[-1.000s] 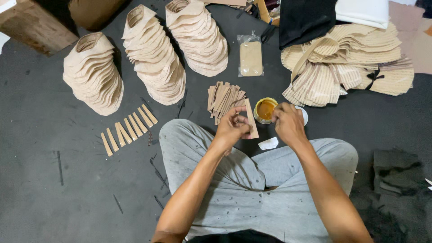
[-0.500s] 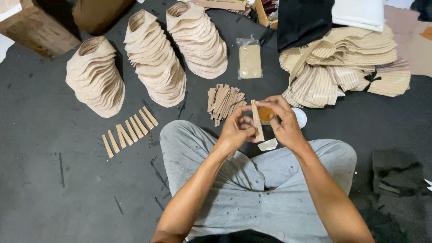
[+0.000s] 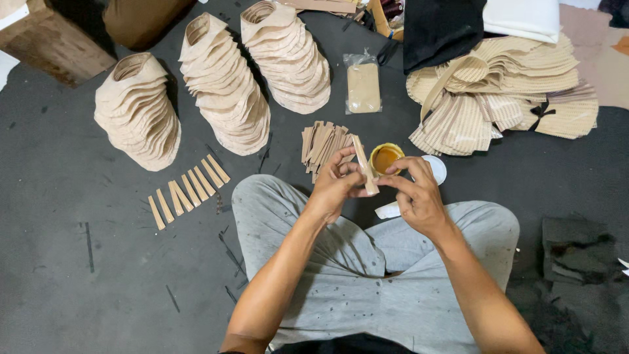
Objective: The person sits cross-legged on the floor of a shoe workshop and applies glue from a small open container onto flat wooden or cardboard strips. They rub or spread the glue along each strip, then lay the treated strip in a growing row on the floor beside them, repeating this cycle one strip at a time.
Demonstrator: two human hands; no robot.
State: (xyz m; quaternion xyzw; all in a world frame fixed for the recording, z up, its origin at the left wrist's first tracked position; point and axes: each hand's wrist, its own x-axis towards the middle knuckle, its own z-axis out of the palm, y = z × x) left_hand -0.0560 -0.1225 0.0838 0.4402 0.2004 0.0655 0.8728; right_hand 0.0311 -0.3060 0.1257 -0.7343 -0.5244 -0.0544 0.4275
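I sit cross-legged on a dark floor. My left hand and my right hand together pinch a narrow tan strip, held edge-up above my knees. Just behind it stands a small yellow pot of amber glue, with a white lid to its right. A loose pile of the same tan strips lies left of the pot. A row of several strips is laid out side by side on the floor to my left.
Three tall stacks of beige visor-shaped pieces stand at the back left. A heap of woven straw pieces lies back right, under black cloth. A clear bag of tan material lies between them. A wooden box is far left.
Both hands rose from beside the glue pot with the strip, which now stands upright between my fingers. My right hand moved off the pot onto the strip's lower end.
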